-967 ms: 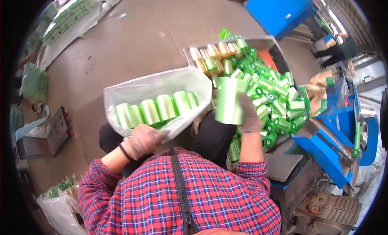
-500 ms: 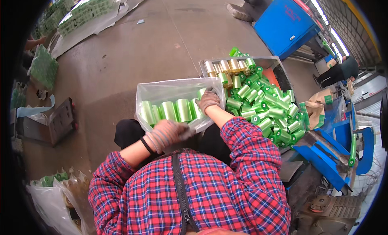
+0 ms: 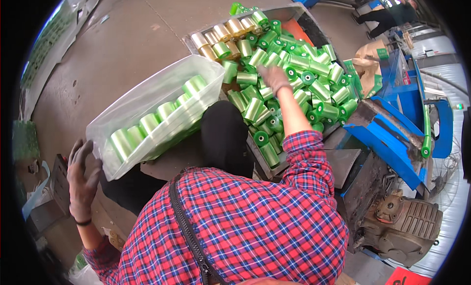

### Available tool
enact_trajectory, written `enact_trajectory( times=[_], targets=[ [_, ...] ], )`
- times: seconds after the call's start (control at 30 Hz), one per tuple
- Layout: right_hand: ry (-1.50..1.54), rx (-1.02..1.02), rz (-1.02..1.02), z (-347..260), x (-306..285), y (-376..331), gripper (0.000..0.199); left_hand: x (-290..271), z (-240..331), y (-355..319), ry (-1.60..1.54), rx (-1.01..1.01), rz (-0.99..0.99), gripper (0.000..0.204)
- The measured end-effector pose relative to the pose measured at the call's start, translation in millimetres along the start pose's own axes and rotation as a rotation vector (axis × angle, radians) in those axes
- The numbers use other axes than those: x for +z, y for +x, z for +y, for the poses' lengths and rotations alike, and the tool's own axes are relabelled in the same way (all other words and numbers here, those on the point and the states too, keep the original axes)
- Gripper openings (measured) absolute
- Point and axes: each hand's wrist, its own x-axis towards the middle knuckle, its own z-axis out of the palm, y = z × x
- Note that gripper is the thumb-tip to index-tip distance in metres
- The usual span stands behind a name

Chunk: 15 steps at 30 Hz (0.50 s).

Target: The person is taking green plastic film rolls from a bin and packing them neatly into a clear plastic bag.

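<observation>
A clear plastic bag lies slanted across my lap with its mouth open, holding a row of shiny green film rolls. By its left end, my left hand, in a grey glove, has its fingers spread and holds nothing; whether a fingertip touches the bag I cannot tell. My gloved right hand reaches over a heap of loose green film rolls on the right. Its fingers point outward, a little blurred, with no roll visible in them. The rolls right under it are partly hidden.
The heap fills a grey-rimmed bin, with several gold rolls at its far left. Right of it are brown paper bags, blue machine parts and a motor housing. Another person stands far right.
My right hand has left the bag and moved right over the heap. My left hand has moved left to the bag's end, fingers spreading. The bag now lies slanted; my view has turned right.
</observation>
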Motion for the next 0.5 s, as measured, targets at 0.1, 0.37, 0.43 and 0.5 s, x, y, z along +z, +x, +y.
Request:
enact_trajectory(
  times=[0.1, 0.37, 0.43, 0.5],
  targets=[
    [0.163, 0.364, -0.350, 73, 112, -9, 0.071, 11, 13, -4, -0.233, -0.108, 0.069, 0.039],
    [1.155, 0.721, -0.247, 91, 188, -39, 0.069, 29, 137, 104, -0.097, 0.454, -0.112, 0.039],
    [1.658, 0.557, -0.824, 99, 149, -33, 0.060, 46, 160, 135, 0.021, 0.687, -0.123, 0.046],
    [1.485, 0.306, -0.806, 60, 97, -49, 0.057, 81, 190, 160, 0.148, 0.829, -0.005, 0.058]
  ],
)
